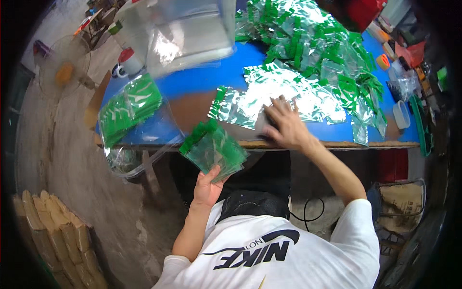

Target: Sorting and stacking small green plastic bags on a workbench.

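My left hand (208, 189) grips a fanned stack of clear plastic bags with green top bands (216, 149), just in front of the table's near edge. The thumb lies on top of the stack. My right hand (287, 126) reaches over the table with its fingers spread, slightly smeared by motion. Its fingertips are at the near side of a row of overlapping shiny bags (293, 94), and nothing shows in its grasp. Behind that row rises a large loose heap of green-banded bags (308, 43), spilling toward the table's right side.
On the blue table (192, 103), a clear bag of green packets (130, 108) lies at the left, overhanging the front edge. Large clear plastic sheets (192, 41) and a white mug (129, 61) stand behind. At right is a clear tub (401, 114). A fan (62, 72) stands far left.
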